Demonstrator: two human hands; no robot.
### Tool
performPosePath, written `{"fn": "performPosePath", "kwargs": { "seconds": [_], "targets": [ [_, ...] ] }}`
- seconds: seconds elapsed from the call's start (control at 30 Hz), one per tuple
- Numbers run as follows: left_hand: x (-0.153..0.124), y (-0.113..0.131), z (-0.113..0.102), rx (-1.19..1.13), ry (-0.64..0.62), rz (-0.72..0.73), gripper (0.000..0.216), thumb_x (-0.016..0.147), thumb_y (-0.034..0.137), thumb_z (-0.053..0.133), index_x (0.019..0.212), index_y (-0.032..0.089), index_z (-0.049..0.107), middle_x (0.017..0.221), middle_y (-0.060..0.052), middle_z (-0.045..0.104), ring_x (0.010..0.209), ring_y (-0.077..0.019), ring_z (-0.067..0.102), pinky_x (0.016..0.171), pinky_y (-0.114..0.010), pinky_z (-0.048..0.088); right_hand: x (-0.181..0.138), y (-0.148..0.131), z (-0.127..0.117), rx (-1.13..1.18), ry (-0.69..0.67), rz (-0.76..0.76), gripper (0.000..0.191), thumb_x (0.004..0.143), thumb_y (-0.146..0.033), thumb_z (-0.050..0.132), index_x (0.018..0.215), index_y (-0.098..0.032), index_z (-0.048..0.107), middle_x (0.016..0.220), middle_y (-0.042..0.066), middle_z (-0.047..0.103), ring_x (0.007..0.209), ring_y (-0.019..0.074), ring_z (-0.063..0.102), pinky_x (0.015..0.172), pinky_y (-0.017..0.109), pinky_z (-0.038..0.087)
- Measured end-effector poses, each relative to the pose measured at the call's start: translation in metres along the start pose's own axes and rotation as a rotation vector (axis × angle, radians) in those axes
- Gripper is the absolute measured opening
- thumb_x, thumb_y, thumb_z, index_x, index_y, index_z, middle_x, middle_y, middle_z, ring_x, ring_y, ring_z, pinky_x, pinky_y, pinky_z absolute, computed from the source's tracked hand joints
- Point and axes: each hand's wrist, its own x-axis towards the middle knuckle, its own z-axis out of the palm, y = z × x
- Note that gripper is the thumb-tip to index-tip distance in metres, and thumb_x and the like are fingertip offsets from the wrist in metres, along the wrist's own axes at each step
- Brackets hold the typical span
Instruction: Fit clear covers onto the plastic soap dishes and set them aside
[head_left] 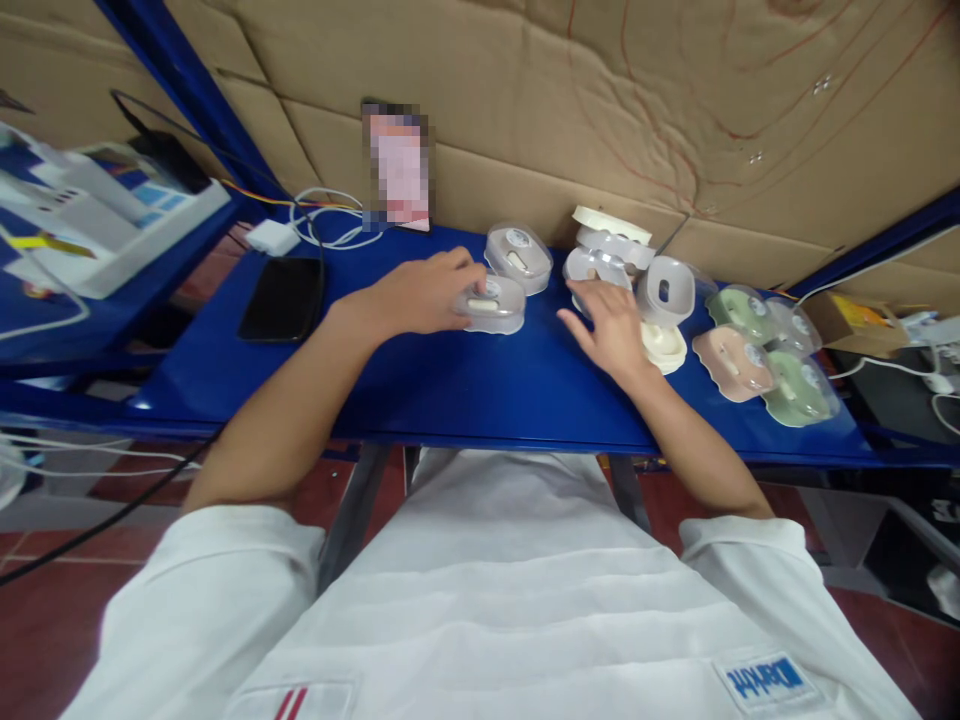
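My left hand (427, 292) curls its fingers over the left end of a small clear-lidded case (504, 308) on the blue table. A pale oblong piece shows through that lid. Right behind it sits a similar clear-lidded case (519, 258) with a round label. Fingers stretched and thumb apart, my right hand (613, 328) rests at the front of a clear cover (598, 264); whether the fingertips touch it I cannot tell. Beside this hand are a whitish case part with an oval hole (666, 290) and a cream tray (663, 346).
Green cases (801, 388) and a pink case (733, 362) are grouped at the right. A cream part (611, 224) lies on clear covers at the back. On the left are a black phone (282, 300) and a white charger (273, 237). Cardboard (510, 120) walls the back; a lit phone (401, 170) leans there.
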Motion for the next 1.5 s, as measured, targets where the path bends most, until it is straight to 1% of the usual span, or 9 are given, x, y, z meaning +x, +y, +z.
{"fn": "performPosePath", "kwargs": {
  "seconds": [0.13, 0.27, 0.43, 0.53, 0.67, 0.83, 1.17, 1.37, 1.5],
  "targets": [
    [-0.001, -0.012, -0.004, 0.169, 0.051, -0.154, 0.047, 0.099, 0.031, 0.071, 0.142, 0.02, 0.057, 0.149, -0.016, 0.059, 0.131, -0.0347, 0.062, 0.106, -0.047, 0.053, -0.001, 0.011, -0.011, -0.228, -0.026, 0.237, 0.055, 0.112, -0.051, 0.052, 0.15, -0.014, 0.067, 0.14, 0.022, 0.074, 0.131, 0.0441, 0.065, 0.113, 0.063, 0.045],
    [0.006, -0.009, 0.008, 0.215, 0.188, -0.172, 0.049, 0.104, 0.026, 0.062, 0.152, 0.017, 0.054, 0.16, -0.019, 0.055, 0.145, -0.0376, 0.054, 0.118, -0.056, 0.045, -0.002, 0.011, -0.012, -0.227, -0.138, 0.172, 0.037, 0.11, -0.038, 0.055, 0.13, -0.016, 0.078, 0.127, 0.019, 0.079, 0.122, 0.0418, 0.068, 0.11, 0.06, 0.042],
    [0.013, 0.017, 0.031, 0.103, 0.16, 0.243, 0.055, 0.102, 0.025, 0.065, 0.155, 0.018, 0.056, 0.173, -0.019, 0.044, 0.16, -0.038, 0.043, 0.13, -0.057, 0.036, -0.005, -0.015, -0.015, 0.052, -0.219, -0.184, 0.035, 0.113, -0.041, 0.052, 0.125, -0.022, 0.078, 0.125, 0.012, 0.081, 0.118, 0.0322, 0.071, 0.114, 0.053, 0.038],
    [0.012, 0.032, 0.04, 0.035, 0.05, 0.387, 0.045, 0.102, 0.028, 0.065, 0.147, 0.02, 0.065, 0.162, -0.016, 0.06, 0.151, -0.0344, 0.055, 0.126, -0.051, 0.041, -0.004, -0.02, -0.018, 0.216, -0.238, -0.289, 0.038, 0.116, -0.043, 0.046, 0.128, -0.025, 0.078, 0.132, 0.009, 0.08, 0.124, 0.0283, 0.071, 0.114, 0.048, 0.041],
    [0.009, 0.032, 0.038, 0.024, -0.036, 0.378, 0.041, 0.102, 0.03, 0.065, 0.141, 0.022, 0.071, 0.148, -0.012, 0.071, 0.139, -0.0315, 0.065, 0.119, -0.045, 0.047, -0.002, 0.008, -0.015, 0.064, -0.127, -0.005, 0.05, 0.117, -0.046, 0.038, 0.143, -0.019, 0.072, 0.143, 0.016, 0.076, 0.134, 0.0347, 0.067, 0.114, 0.051, 0.044],
    [0.008, 0.026, 0.029, 0.051, -0.051, 0.344, 0.041, 0.1, 0.029, 0.064, 0.139, 0.021, 0.071, 0.146, -0.011, 0.072, 0.139, -0.0312, 0.065, 0.116, -0.043, 0.048, -0.003, 0.04, -0.002, -0.156, -0.246, 0.201, 0.046, 0.111, -0.043, 0.052, 0.142, -0.015, 0.072, 0.142, 0.022, 0.074, 0.131, 0.0437, 0.065, 0.111, 0.059, 0.042],
    [0.008, 0.036, 0.023, 0.02, 0.189, 0.146, 0.048, 0.109, 0.034, 0.046, 0.148, 0.015, 0.066, 0.146, -0.016, 0.073, 0.133, -0.0347, 0.07, 0.114, -0.05, 0.054, -0.007, -0.001, -0.021, 0.272, -0.409, -0.213, 0.026, 0.106, -0.03, 0.061, 0.121, -0.027, 0.082, 0.133, 0.01, 0.08, 0.127, 0.033, 0.07, 0.11, 0.052, 0.037],
    [0.01, 0.035, 0.032, 0.035, 0.166, 0.198, 0.047, 0.11, 0.032, 0.045, 0.148, 0.015, 0.067, 0.147, -0.015, 0.072, 0.134, -0.0342, 0.07, 0.118, -0.05, 0.05, -0.008, 0.002, -0.021, 0.25, -0.241, -0.222, 0.034, 0.101, -0.013, 0.052, 0.109, -0.026, 0.082, 0.134, 0.009, 0.079, 0.126, 0.0336, 0.067, 0.105, 0.053, 0.041],
    [0.009, 0.038, 0.034, 0.014, 0.106, 0.255, 0.045, 0.11, 0.032, 0.047, 0.148, 0.018, 0.067, 0.145, -0.014, 0.073, 0.133, -0.0321, 0.069, 0.118, -0.048, 0.05, -0.005, 0.004, -0.026, 0.27, -0.068, -0.141, 0.029, 0.109, -0.031, 0.051, 0.124, -0.025, 0.075, 0.13, 0.013, 0.076, 0.126, 0.0355, 0.067, 0.109, 0.055, 0.047]
  ]
}}
